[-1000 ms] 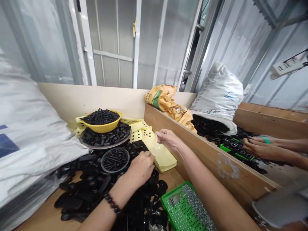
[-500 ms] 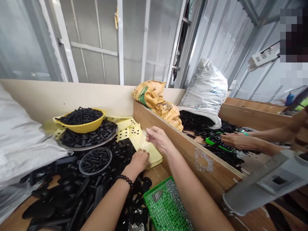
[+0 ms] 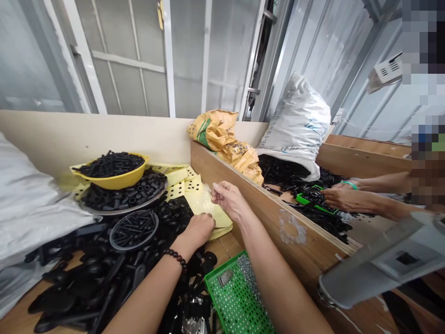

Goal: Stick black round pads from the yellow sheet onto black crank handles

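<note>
Divider [image 3: 262, 208]: wooden, bearing a pale ring-shaped patch [image 3: 301, 230]
Orange sack [image 3: 222, 134]: crumpled, green-marked, draped over the divider
White sack [image 3: 299, 125]: beyond the divider, open end down
Grey cylinder [image 3: 361, 269]: tilted, lower right

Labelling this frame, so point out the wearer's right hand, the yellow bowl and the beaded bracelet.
Right hand [image 3: 227, 199], head view: its middle.
Yellow bowl [image 3: 126, 179], head view: outer wall.
Beaded bracelet [image 3: 177, 256], head view: beads.
</note>
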A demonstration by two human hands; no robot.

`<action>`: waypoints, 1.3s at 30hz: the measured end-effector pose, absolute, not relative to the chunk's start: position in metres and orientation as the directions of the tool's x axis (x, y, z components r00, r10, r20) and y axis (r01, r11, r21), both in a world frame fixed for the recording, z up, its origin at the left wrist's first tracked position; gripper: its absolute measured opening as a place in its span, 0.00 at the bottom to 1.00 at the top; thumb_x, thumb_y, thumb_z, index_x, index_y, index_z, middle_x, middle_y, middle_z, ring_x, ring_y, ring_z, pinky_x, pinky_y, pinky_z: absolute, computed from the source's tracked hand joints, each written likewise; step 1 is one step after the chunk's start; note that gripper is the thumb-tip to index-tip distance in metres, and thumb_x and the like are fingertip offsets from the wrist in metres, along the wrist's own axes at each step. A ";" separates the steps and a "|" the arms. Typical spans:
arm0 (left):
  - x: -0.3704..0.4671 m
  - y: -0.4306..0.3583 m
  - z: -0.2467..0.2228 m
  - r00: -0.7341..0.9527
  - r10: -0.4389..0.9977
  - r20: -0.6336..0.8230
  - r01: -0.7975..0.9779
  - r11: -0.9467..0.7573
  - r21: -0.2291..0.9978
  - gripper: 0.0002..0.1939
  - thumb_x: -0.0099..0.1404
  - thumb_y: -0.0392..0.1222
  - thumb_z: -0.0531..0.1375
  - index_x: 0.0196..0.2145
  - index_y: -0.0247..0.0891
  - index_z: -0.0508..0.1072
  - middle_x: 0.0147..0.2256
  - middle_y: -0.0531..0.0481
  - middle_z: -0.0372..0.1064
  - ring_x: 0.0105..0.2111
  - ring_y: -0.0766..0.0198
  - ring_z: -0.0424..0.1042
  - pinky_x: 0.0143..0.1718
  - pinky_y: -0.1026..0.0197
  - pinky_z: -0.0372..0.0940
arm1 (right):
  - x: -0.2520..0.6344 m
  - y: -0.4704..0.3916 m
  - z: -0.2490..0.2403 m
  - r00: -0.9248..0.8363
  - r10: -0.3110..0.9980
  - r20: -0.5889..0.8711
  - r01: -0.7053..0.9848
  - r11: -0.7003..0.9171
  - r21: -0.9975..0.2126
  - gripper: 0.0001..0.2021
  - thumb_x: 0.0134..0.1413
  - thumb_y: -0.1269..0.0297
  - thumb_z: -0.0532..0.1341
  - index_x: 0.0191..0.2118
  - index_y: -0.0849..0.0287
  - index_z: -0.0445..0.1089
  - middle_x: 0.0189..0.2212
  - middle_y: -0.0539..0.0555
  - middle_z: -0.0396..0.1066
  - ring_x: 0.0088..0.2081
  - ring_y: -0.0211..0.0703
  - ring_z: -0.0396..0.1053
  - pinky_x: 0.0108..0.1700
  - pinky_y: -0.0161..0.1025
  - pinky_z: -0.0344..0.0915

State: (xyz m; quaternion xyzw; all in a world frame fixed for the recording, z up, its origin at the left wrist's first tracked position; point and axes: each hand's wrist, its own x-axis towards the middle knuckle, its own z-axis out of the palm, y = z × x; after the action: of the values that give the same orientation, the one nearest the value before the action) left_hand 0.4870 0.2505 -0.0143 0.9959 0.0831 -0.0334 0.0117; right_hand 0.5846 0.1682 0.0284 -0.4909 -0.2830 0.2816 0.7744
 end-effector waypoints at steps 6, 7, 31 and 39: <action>0.484 0.254 -0.016 0.982 0.181 -0.045 0.183 -0.982 0.043 0.14 0.67 0.44 0.57 0.48 0.36 0.69 0.47 0.45 0.68 0.43 0.59 0.71 0.44 0.50 0.68 | 0.579 0.168 0.025 0.679 0.717 0.154 -0.166 0.355 -0.920 0.24 0.25 0.48 0.74 0.20 0.57 0.62 0.18 0.44 0.66 0.20 0.32 0.63 0.28 0.33 0.63; 0.483 0.253 -0.015 0.983 0.178 -0.043 0.180 -0.982 0.049 0.14 0.67 0.44 0.57 0.48 0.36 0.69 0.47 0.45 0.68 0.43 0.59 0.71 0.44 0.50 0.68 | 0.579 0.168 0.025 0.678 0.718 0.155 -0.165 0.355 -0.920 0.23 0.25 0.48 0.73 0.20 0.57 0.63 0.18 0.44 0.66 0.20 0.32 0.63 0.28 0.33 0.63; 0.474 0.287 -0.008 0.998 0.003 -0.063 0.013 -0.987 0.158 0.12 0.66 0.44 0.58 0.44 0.35 0.71 0.45 0.45 0.70 0.45 0.58 0.70 0.47 0.49 0.67 | 0.580 0.168 0.011 0.665 0.739 0.112 -0.189 0.311 -0.931 0.23 0.27 0.49 0.73 0.20 0.58 0.62 0.18 0.44 0.67 0.20 0.32 0.64 0.27 0.33 0.62; 0.474 0.283 -0.006 0.998 0.019 -0.053 0.026 -0.991 0.134 0.11 0.67 0.44 0.57 0.44 0.35 0.71 0.42 0.47 0.71 0.40 0.61 0.72 0.42 0.52 0.69 | 0.579 0.170 0.004 0.669 0.735 0.112 -0.185 0.310 -0.933 0.23 0.28 0.48 0.73 0.20 0.57 0.62 0.18 0.44 0.67 0.20 0.32 0.64 0.27 0.33 0.62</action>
State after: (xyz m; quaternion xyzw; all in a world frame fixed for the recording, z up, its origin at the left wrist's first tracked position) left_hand 0.4736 0.2827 -0.0059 0.9973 0.0114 -0.0257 0.0675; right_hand 0.5788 0.1703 0.0044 -0.5041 -0.2730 0.3019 0.7618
